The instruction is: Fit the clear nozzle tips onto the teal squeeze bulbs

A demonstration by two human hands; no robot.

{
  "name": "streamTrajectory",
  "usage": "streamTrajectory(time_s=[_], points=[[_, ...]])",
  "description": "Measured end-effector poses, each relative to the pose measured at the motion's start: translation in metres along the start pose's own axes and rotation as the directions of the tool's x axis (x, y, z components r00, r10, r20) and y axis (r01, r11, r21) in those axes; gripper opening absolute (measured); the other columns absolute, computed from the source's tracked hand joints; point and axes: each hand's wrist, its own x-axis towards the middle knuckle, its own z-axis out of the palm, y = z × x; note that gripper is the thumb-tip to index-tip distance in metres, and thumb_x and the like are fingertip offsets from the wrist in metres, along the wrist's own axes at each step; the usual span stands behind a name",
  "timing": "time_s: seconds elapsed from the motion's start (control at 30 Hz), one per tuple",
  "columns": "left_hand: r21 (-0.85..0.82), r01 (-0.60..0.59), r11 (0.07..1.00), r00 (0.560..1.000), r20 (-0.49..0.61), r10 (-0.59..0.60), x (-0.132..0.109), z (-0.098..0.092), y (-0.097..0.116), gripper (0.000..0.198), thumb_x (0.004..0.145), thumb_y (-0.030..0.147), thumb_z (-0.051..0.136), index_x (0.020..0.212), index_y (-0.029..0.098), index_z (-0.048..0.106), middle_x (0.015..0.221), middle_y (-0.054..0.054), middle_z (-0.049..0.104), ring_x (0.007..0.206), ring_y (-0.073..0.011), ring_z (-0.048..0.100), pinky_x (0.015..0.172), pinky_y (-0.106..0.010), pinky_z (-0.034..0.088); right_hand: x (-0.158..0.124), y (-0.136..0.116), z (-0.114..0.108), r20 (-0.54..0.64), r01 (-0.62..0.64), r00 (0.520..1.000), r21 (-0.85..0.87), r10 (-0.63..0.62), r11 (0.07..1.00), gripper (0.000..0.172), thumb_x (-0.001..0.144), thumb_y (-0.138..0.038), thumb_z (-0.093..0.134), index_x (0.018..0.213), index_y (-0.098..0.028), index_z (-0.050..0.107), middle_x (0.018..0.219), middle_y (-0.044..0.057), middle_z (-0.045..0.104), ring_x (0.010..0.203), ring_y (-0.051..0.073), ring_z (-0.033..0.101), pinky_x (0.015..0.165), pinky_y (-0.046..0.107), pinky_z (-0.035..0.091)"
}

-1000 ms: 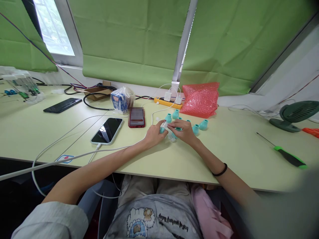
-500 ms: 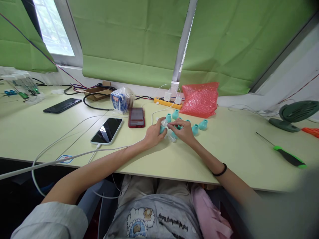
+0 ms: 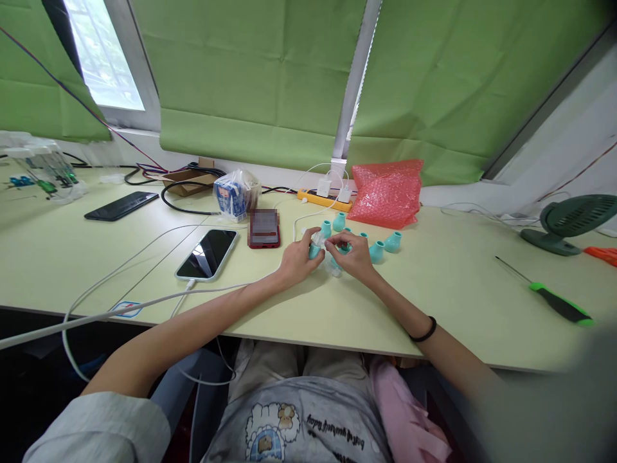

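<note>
My left hand (image 3: 297,261) is closed around a small teal bulb-shaped piece (image 3: 314,251), held low over the table. Clear plastic (image 3: 319,238) shows at the top of this piece, between my two hands. From the right, my right hand (image 3: 355,258) reaches in with thumb and forefinger pinched at the clear plastic; the fingertips hide what exactly is between them. Below the hands lies another clear plastic piece (image 3: 333,267). Several more teal bulb-shaped pieces with open necks stand around my right hand, including one at the right (image 3: 393,242) and one behind (image 3: 339,222).
A red bubble-wrap bag (image 3: 385,193) and a yellow power strip (image 3: 325,200) lie at the back. Left are a charging phone (image 3: 208,254), a red-edged device (image 3: 263,229) and white cables. A screwdriver (image 3: 554,301) and a green fan (image 3: 573,222) are on the right.
Both hands stay almost where they were, with the teal piece still between them. My right fingers have shifted very slightly at the clear plastic.
</note>
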Motion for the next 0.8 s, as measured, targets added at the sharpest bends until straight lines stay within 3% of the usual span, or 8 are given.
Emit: streamTrajectory(time_s=[0.17,0.33,0.57,0.8], points=[[-0.020,0.020,1.000,1.000,-0.015,-0.020,0.0005,0.0011,0.0006,0.043,0.074,0.029,0.044,0.115,0.019,0.036,0.053,0.006,0.044,0.046,-0.0121,0.044,0.047,-0.020,0.029,0.0002,-0.0038,-0.0011,-0.002,0.020,1.000,0.012,-0.020,1.000,0.006,0.068,-0.021,0.056,0.066,-0.017,0.060,0.058,0.000,0.055,0.051,0.010,0.046,0.049,0.024,0.040],[-0.059,0.038,0.998,0.999,-0.014,-0.038,0.0007,0.0011,0.0017,0.042,0.074,0.028,0.045,0.115,0.019,0.037,0.055,0.005,0.048,0.046,-0.0115,0.044,0.047,-0.019,0.029,-0.0002,-0.0051,-0.0016,-0.022,0.042,0.999,0.046,-0.041,0.998,0.012,0.067,-0.021,0.058,0.078,-0.018,0.062,0.066,0.001,0.060,0.055,0.012,0.051,0.052,0.025,0.044],[-0.112,0.068,0.991,0.997,-0.018,-0.070,0.0007,0.0017,0.0022,0.040,0.074,0.028,0.046,0.113,0.018,0.040,0.057,0.004,0.051,0.045,-0.0103,0.044,0.045,-0.018,0.030,-0.0013,-0.0021,0.0044,-0.066,0.076,0.995,0.103,-0.070,0.992,0.006,0.068,-0.022,0.061,0.070,-0.021,0.067,0.069,0.003,0.064,0.062,0.015,0.058,0.067,0.032,0.047],[-0.137,0.090,0.986,0.995,-0.025,-0.094,0.0002,0.0035,0.0012,0.041,0.074,0.028,0.047,0.113,0.018,0.040,0.059,0.003,0.052,0.047,-0.0103,0.045,0.046,-0.018,0.030,-0.0039,-0.0016,0.0060,-0.074,0.070,0.995,0.102,-0.062,0.992,0.006,0.068,-0.024,0.062,0.071,-0.023,0.067,0.067,0.002,0.064,0.062,0.016,0.057,0.064,0.033,0.047]])
